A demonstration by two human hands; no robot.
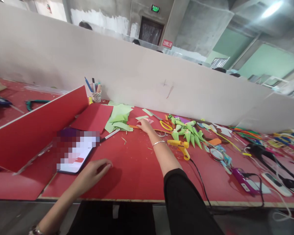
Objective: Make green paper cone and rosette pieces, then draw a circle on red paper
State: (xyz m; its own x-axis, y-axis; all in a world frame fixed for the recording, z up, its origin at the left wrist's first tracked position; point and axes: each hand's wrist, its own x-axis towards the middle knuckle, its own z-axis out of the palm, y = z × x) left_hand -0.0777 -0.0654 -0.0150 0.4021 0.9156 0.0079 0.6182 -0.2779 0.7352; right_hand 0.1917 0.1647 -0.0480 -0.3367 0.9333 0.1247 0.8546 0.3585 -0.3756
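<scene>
My left hand (95,170) hovers low over the red tabletop (132,176), just right of a phone (79,158). Nothing shows in it, and its thumb and fingers are apart. Farther out, my right hand (144,125) reaches among paper scraps, its fingers loosely bent and slightly apart with nothing visible in them. By its fingertips lies an orange strip (132,126); pale green strips (142,117) lie just beyond. Whether the fingertips touch either is unclear. Scissors with yellow handles (166,125) and folded green paper cones (188,132) are to its right.
A yellow glue gun (180,145) with a black cord lies beside my right forearm. Green paper sheets (117,117), a pen (110,135) and a pen cup (96,94) are at left-centre. An upright red board (46,130) stands left. A power bank (245,181) and cables lie right.
</scene>
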